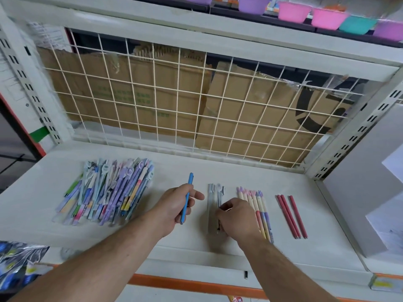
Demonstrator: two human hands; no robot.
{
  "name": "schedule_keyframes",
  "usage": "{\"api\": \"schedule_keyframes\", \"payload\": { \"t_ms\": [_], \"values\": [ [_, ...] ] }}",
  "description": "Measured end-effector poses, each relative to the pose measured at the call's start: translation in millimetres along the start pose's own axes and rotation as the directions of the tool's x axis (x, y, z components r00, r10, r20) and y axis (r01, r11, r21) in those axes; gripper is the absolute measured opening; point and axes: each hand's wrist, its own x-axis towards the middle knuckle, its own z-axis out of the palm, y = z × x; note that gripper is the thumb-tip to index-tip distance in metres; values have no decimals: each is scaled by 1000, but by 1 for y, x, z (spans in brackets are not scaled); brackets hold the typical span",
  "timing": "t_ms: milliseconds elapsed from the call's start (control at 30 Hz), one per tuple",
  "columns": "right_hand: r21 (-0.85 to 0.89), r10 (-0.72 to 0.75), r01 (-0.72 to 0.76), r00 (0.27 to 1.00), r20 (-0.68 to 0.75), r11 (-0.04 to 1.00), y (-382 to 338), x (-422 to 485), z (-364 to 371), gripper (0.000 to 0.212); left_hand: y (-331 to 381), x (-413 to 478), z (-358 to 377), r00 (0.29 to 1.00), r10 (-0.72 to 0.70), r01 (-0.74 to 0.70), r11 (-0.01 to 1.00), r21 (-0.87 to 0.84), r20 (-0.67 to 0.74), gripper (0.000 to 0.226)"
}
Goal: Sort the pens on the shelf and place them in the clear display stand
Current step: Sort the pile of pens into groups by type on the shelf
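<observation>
Shelving in white [152, 243] carries everything, backed by a wire grid [165, 101] with cardboard [135, 99] behind it. At the shelf's left lies a loose heap of mixed pens [104, 192]. The left grip [176, 203] hovers at centre, the right grip [237, 219] just beside it. Right of that, pastel pens [253, 199] lie in a row, with three red pens [292, 216] further right. Between the grips lie grey pens [211, 205]; the right grip's fingers curl down onto them. The left grip is clamped round a blue pen [190, 182], held upright.
</observation>
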Motion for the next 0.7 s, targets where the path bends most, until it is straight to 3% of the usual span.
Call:
{"api": "schedule_keyframes", "payload": {
  "t_ms": [233,367,500,700],
  "values": [
    [-6,-10,10,998,-55,1000,-5,-6,4,12,0,-2,-3,999,15,-16,1000,24,51,40],
    [36,-102,103,994,-25,994,-10,-22,0,13,1,-2,1,995,34,-37,999,33,90,25],
    [171,-172,161,984,54,972,-15,-38,-4,13,2,-4,14,982,95,-107,992,67,163,20],
    [143,-187,183,982,14,973,0,-39,-23,8,0,-6,40,958,167,-213,959,186,234,23]
  ]
}}
